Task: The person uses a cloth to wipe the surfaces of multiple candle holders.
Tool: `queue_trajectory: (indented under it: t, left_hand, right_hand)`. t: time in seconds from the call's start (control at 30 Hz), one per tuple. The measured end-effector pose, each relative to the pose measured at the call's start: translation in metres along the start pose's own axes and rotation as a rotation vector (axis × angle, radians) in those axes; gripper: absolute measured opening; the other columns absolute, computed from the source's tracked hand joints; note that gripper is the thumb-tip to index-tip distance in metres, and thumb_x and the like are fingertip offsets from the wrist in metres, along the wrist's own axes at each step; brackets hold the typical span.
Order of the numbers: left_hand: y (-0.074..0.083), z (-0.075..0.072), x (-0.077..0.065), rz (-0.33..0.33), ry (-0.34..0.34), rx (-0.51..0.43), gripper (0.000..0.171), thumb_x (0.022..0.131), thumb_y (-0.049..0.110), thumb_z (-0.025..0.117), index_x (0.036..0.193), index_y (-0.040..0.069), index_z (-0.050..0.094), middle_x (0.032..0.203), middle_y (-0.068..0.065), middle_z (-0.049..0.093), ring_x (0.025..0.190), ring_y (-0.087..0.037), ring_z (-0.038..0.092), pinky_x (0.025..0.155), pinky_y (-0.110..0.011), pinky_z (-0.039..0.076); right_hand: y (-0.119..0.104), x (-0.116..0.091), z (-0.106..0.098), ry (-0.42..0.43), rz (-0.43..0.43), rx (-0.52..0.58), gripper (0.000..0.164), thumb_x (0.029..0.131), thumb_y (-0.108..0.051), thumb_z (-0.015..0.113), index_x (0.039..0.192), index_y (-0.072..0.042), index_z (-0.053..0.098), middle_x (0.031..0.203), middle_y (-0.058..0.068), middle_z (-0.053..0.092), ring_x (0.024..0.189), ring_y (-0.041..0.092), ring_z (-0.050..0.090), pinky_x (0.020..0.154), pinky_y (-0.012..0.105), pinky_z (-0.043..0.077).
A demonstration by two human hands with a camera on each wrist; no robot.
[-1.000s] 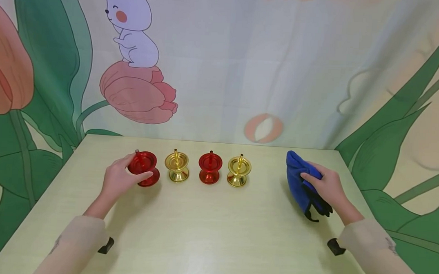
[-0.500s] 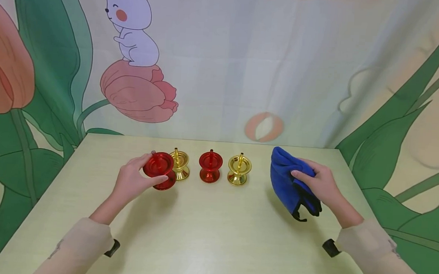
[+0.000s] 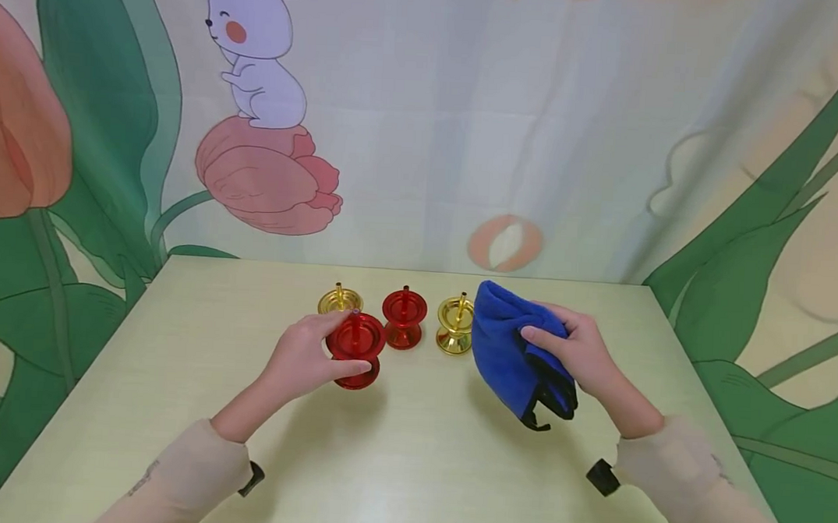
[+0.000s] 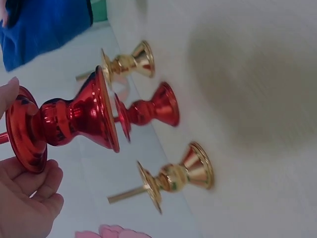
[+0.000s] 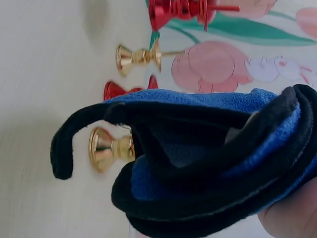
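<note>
My left hand [image 3: 305, 358] holds a shiny red candle holder [image 3: 356, 341] by its upper dish, thumb and fingers on opposite sides of the rim. The left wrist view shows this candle holder [image 4: 74, 116] raised off the table, its base free. My right hand [image 3: 573, 346] grips a folded blue cloth [image 3: 502, 351] with black edging, pinched under the thumb. In the head view the cloth hangs just right of a gold candle holder [image 3: 454, 325], overlapping its edge. Another red candle holder [image 3: 404, 315] stands in the middle. The left gold candle holder [image 3: 340, 299] is partly hidden behind the held one.
The pale table [image 3: 410, 472] runs back to a printed curtain [image 3: 424, 137] with a rabbit and tulips. The three standing candle holders form a row near the back edge. A black strap piece [image 3: 602, 478] hangs below the right cuff, another [image 3: 251, 479] below the left.
My left hand has carried the red candle holder from the row's left end rightward and toward me. My right hand has brought the blue cloth leftward, toward the middle. The other candle holders have not moved.
</note>
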State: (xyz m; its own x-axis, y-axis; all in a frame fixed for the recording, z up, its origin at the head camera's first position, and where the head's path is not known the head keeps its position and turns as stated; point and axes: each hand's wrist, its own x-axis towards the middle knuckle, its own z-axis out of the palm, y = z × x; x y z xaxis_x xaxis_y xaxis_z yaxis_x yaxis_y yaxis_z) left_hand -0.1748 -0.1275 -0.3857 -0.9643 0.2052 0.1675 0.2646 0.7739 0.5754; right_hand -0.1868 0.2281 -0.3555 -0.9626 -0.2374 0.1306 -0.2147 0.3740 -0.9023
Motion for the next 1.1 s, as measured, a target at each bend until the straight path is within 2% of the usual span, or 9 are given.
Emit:
queue_trajectory:
  t: [0.17,0.3,0.47,0.7,0.8,0.93,1.1]
  left_hand:
    - [0.018,0.008,0.000,0.091,0.000,-0.002,0.067,0.062,0.041,0.077,0.118,0.012,0.055,0.103,-0.002,0.062,0.094,-0.018,0.056,0.069,-0.029,0.051]
    - [0.027,0.014,0.002,0.160,-0.002,0.019,0.055,0.060,0.040,0.078,0.105,0.014,0.059,0.090,0.005,0.062,0.083,-0.011,0.056,0.065,-0.023,0.048]
    - [0.034,0.020,0.002,0.189,-0.009,0.047,0.051,0.059,0.039,0.078,0.099,0.015,0.061,0.087,0.006,0.062,0.082,-0.011,0.056,0.066,-0.023,0.049]
    - [0.046,0.026,0.001,0.180,-0.075,0.158,0.070,0.059,0.050,0.074,0.113,0.007,0.059,0.101,-0.002,0.064,0.094,-0.019,0.053,0.071,-0.028,0.049]
    - [0.050,0.028,0.002,0.198,-0.099,0.224,0.072,0.060,0.051,0.073,0.114,0.006,0.059,0.105,-0.004,0.064,0.096,-0.020,0.054,0.075,-0.030,0.049]
    - [0.053,0.030,0.005,0.229,-0.113,0.267,0.067,0.060,0.050,0.073,0.109,0.006,0.060,0.100,-0.004,0.065,0.092,-0.020,0.055,0.073,-0.030,0.049]
    - [0.054,0.030,0.009,0.246,-0.098,0.276,0.058,0.059,0.051,0.073,0.100,0.010,0.062,0.091,-0.001,0.066,0.083,-0.019,0.054,0.067,-0.027,0.047]
  right_hand:
    - [-0.005,0.003,0.014,-0.052,-0.010,0.054,0.042,0.083,-0.022,0.061,0.119,-0.002,0.054,0.115,0.019,0.058,0.088,0.007,0.062,0.077,0.028,0.051]
    - [-0.010,0.006,0.024,-0.083,-0.017,0.082,0.042,0.082,-0.020,0.062,0.119,-0.002,0.054,0.116,0.019,0.057,0.089,0.009,0.062,0.077,0.028,0.051]
    - [-0.018,0.012,0.035,-0.126,-0.027,0.074,0.041,0.082,-0.021,0.062,0.119,-0.006,0.055,0.116,0.015,0.058,0.092,0.014,0.062,0.078,0.028,0.051]
    - [-0.025,0.022,0.052,-0.208,-0.048,0.040,0.040,0.082,-0.025,0.062,0.119,-0.010,0.055,0.114,0.012,0.060,0.090,0.018,0.062,0.078,0.030,0.051]
    - [-0.027,0.024,0.059,-0.247,-0.049,0.049,0.039,0.083,-0.025,0.061,0.118,-0.009,0.056,0.111,0.012,0.061,0.087,0.018,0.063,0.078,0.030,0.052]
    - [-0.028,0.024,0.065,-0.288,-0.041,0.066,0.039,0.083,-0.025,0.061,0.117,-0.006,0.056,0.107,0.016,0.062,0.084,0.019,0.063,0.076,0.032,0.052]
    - [-0.029,0.021,0.068,-0.342,-0.056,0.069,0.041,0.084,-0.023,0.060,0.120,-0.004,0.053,0.112,0.017,0.059,0.091,0.023,0.060,0.079,0.034,0.051]
